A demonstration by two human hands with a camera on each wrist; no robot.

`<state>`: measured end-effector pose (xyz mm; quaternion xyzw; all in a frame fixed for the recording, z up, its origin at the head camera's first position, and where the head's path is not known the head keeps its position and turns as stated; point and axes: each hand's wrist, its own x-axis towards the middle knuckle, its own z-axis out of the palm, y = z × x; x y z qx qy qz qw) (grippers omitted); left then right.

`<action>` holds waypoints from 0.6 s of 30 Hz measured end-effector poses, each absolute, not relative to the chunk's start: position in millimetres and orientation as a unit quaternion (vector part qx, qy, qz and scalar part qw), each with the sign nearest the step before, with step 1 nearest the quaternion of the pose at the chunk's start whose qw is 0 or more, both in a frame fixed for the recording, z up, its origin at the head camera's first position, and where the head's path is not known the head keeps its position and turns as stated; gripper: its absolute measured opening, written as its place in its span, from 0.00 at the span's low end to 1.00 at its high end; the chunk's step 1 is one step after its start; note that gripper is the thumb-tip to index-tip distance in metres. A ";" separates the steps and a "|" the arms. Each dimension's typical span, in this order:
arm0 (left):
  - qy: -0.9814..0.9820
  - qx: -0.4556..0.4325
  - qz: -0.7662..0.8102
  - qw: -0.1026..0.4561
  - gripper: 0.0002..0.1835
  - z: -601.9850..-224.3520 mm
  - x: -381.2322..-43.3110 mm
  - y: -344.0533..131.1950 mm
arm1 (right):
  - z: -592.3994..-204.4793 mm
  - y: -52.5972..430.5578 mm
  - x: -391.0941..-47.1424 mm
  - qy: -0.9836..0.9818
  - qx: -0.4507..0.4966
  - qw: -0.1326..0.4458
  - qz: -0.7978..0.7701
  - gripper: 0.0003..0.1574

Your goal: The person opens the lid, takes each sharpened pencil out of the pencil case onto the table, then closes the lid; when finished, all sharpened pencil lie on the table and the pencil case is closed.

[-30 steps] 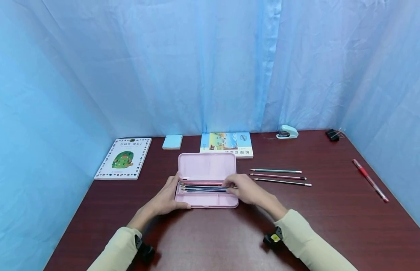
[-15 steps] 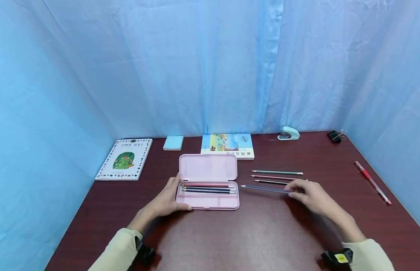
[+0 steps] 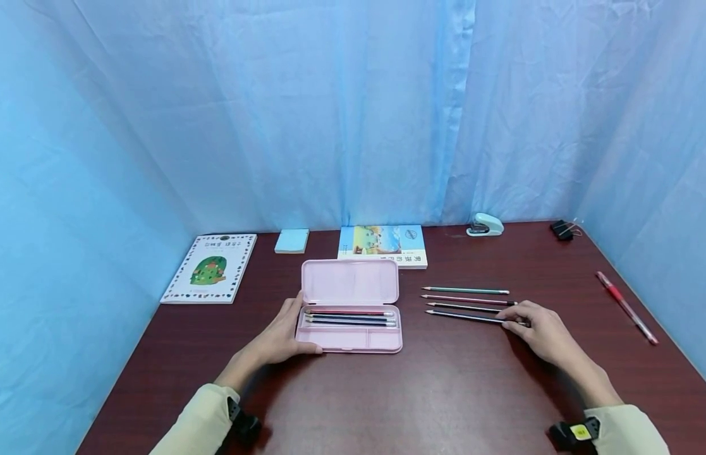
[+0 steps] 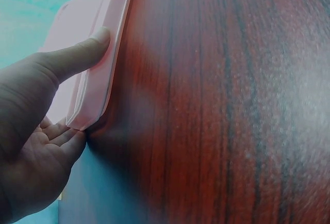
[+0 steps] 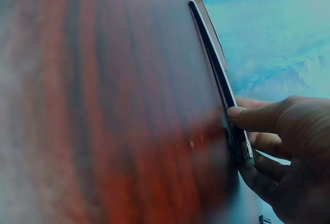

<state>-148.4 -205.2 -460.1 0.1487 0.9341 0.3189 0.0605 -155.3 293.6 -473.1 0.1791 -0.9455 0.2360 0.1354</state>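
My left hand [image 3: 279, 332] grips the near left corner of an open pink pencil case [image 3: 338, 340], thumb along its front edge and fingers at its left side. Several pencils [image 3: 349, 318] lie in its long back compartment; the lid [image 3: 349, 282] stands tipped back. To the right, my right hand [image 3: 543, 328] pinches a dark blue striped pencil [image 3: 463, 315] near its eraser end, thumb on top in the right wrist view. That pencil lies low over the table, roughly parallel to a black pencil [image 3: 461, 307], a dark red pencil [image 3: 466, 299] and a green pencil [image 3: 463, 290].
Behind the case lies a picture book [image 3: 412, 260], with a sticky-note pad [image 3: 292, 241] to its left. A white book [image 3: 210, 268] lies far left. A stapler [image 3: 486, 225], a binder clip [image 3: 563, 230] and a red pen [image 3: 626, 306] are on the right. Blue curtains enclose the table.
My right hand has carried a pencil out of the case and rightward, down to the front of the three loose pencils. My left hand has stayed on the case.
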 end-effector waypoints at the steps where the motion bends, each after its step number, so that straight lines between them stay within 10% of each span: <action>1: 0.934 0.148 0.319 0.061 0.67 -460.1 -148.3 -205.1 | -473.2 294.1 -155.5 -0.946 0.178 0.137 0.234 0.12; 18: 0.935 0.147 0.317 0.063 0.67 -460.9 -148.6 -205.4 | -446.5 214.2 -162.1 -0.925 0.277 0.133 0.224 0.13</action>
